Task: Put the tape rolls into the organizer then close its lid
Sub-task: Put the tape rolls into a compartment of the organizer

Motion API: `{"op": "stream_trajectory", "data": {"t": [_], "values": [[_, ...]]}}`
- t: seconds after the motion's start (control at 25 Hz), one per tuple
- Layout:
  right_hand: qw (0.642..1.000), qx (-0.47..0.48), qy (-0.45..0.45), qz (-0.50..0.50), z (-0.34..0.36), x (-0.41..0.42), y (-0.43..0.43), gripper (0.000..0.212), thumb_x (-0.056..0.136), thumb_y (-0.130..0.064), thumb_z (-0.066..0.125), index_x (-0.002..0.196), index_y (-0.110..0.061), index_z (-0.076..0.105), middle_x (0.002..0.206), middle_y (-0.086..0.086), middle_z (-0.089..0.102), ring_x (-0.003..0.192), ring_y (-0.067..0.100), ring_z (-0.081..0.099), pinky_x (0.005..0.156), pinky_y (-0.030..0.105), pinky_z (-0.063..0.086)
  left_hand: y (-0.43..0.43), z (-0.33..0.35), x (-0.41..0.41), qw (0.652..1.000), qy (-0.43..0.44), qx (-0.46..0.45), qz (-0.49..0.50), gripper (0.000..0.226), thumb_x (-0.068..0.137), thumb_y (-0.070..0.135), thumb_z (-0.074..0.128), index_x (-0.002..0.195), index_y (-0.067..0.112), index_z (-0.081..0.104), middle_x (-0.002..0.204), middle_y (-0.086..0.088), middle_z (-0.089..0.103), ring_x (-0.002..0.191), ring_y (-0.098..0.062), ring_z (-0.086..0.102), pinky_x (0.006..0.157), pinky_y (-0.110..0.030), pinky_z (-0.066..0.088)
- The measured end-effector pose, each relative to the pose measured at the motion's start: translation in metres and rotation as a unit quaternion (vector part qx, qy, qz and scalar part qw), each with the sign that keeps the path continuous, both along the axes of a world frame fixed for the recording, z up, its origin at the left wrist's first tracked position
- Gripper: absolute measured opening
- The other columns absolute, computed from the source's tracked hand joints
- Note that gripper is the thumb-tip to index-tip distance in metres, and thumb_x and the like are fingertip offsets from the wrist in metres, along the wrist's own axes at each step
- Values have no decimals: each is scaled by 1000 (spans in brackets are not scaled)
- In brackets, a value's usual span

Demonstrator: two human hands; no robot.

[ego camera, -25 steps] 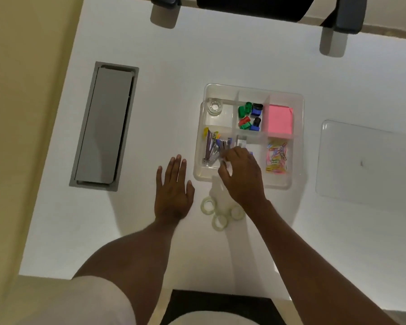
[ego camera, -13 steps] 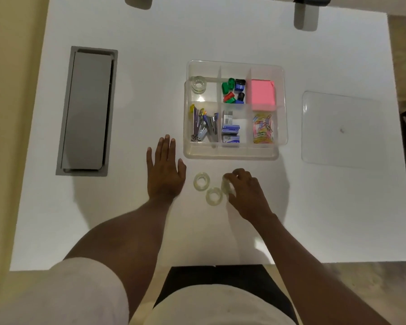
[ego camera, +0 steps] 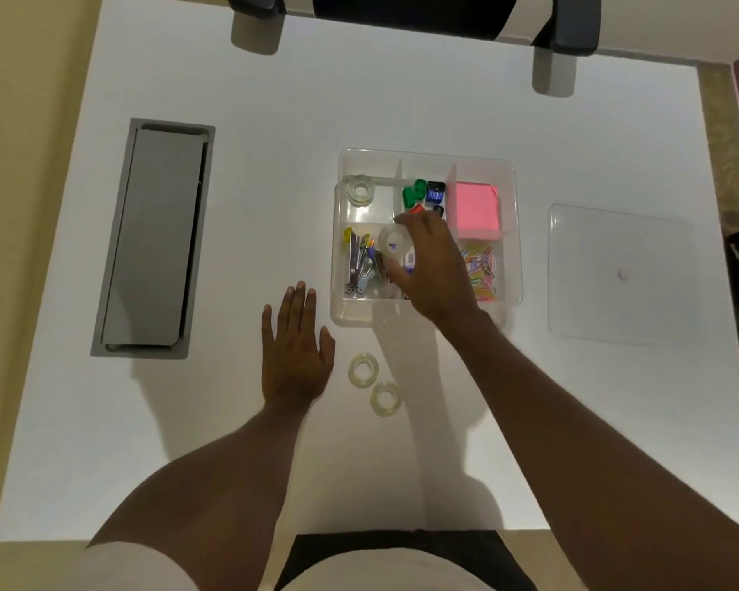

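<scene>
A clear plastic organizer [ego camera: 513,172] with several compartments sits in the middle of the white desk. One clear tape roll [ego camera: 359,189] lies in its far left compartment. My right hand [ego camera: 434,266] hovers over the organizer, holding another tape roll [ego camera: 392,242] in its fingertips above the stapler compartment. Two more tape rolls [ego camera: 363,370] [ego camera: 385,398] lie flat on the desk in front of the organizer. My left hand [ego camera: 295,347] rests flat on the desk, fingers spread, just left of them. The clear lid [ego camera: 619,275] lies to the right of the organizer.
The organizer also holds staplers [ego camera: 359,266], coloured sharpeners [ego camera: 423,194], pink sticky notes [ego camera: 476,204] and coloured paper clips [ego camera: 483,270]. A grey cable hatch [ego camera: 154,236] is set into the desk on the left. An office chair [ego camera: 410,10] stands at the far edge.
My right hand picked up the rightmost tape roll from the desk and carried it up over the organizer. Two rolls are left on the desk. My left hand stayed flat.
</scene>
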State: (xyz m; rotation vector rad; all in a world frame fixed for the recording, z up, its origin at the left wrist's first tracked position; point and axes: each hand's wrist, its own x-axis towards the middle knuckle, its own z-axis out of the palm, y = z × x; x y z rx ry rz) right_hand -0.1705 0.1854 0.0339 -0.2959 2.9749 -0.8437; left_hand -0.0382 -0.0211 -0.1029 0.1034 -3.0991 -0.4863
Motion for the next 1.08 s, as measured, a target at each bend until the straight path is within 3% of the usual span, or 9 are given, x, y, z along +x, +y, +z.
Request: {"op": "stream_trajectory", "data": {"t": [0.12, 0.32, 0.56, 0.84, 1.0, 1.08], "values": [[1000, 18, -15, 1, 7, -56, -9, 51, 82, -19, 77, 128, -11, 55, 126, 9, 54, 108, 27, 59, 88, 39, 54, -1, -1, -2, 1000, -6, 1, 2, 66, 110, 44, 27, 170, 19, 17, 180, -4, 18, 168, -20, 13, 136, -54, 12], [975, 218, -11, 50, -5, -115, -26, 43, 86, -31, 72, 124, -14, 59, 118, 5, 65, 114, 28, 55, 97, 41, 40, 0, -4, -2, 1000, -5, -4, 2, 67, 109, 44, 26, 171, 18, 19, 179, -4, 19, 168, -20, 14, 136, -54, 14], [935, 342, -6, 90, -24, -130, -42, 26, 89, -15, 66, 114, -11, 63, 104, 7, 68, 114, 31, 53, 100, 43, 37, -1, -8, -2, 1000, -15, -4, 2, 69, 108, 41, 35, 171, 20, 16, 180, -2, 15, 169, -18, 10, 137, -53, 11], [949, 307, 24, 75, -23, -124, -48, 29, 83, -9, 63, 112, -11, 64, 103, 7, 66, 105, 30, 55, 93, 42, 38, -4, -10, -10, 1000, -21, -7, 0, 68, 109, 44, 29, 171, 22, 13, 180, -1, 15, 169, -18, 10, 137, -52, 10], [967, 243, 37, 58, -19, -95, -47, 21, 87, -15, 57, 106, -13, 67, 100, 4, 67, 99, 26, 56, 89, 40, 39, -4, -12, -14, 1000, -26, -9, 13, 67, 109, 44, 28, 171, 21, 16, 180, -2, 18, 168, -18, 12, 138, -51, 8], [969, 223, 97, 34, -5, -19, -24, 14, 89, -19, 58, 99, -15, 67, 94, 3, 68, 93, 26, 57, 87, 40, 41, 12, 1, 28, 1000, -7, -7, -10, 67, 109, 44, 27, 171, 20, 17, 180, -2, 18, 168, -18, 13, 137, -52, 10]]}}
